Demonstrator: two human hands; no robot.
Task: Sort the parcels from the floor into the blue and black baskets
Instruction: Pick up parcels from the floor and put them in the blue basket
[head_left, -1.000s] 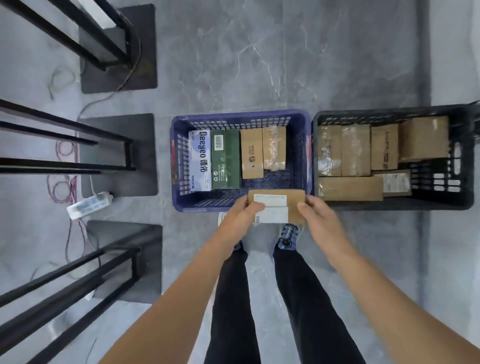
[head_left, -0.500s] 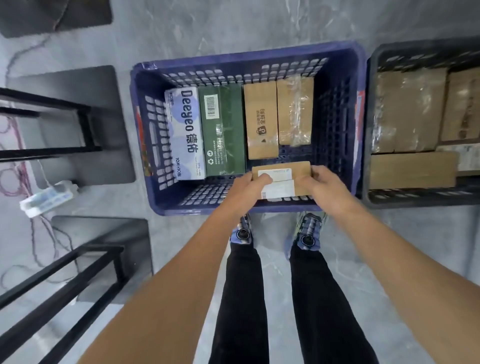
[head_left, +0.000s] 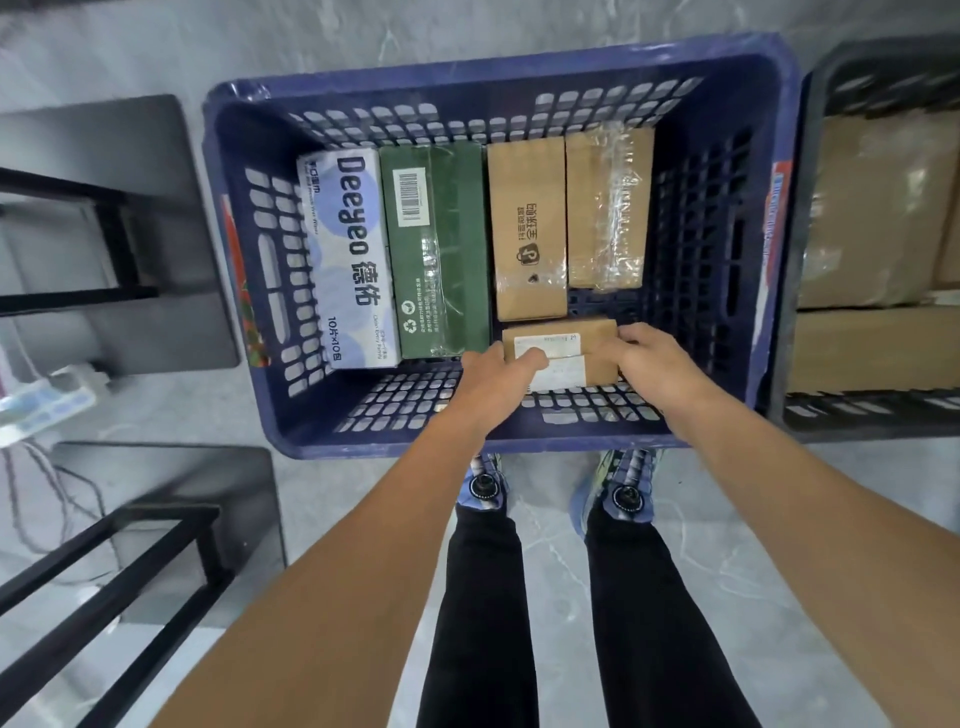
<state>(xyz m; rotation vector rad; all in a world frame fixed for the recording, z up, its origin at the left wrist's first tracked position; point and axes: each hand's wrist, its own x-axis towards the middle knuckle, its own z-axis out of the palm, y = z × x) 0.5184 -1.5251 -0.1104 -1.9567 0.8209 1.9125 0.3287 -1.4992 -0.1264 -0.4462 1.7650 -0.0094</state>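
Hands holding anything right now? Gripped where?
Yes: a small labelled cardboard parcel, left hand on its left end, right hand on its right end, inside the blue basket.

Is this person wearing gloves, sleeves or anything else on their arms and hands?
No. The left hand and right hand are bare, without gloves. The left forearm and right forearm show no sleeve, watch or wristband.

Storeroom, by parcel-filled blue basket (head_left: 737, 88) and metal racks (head_left: 210, 545).
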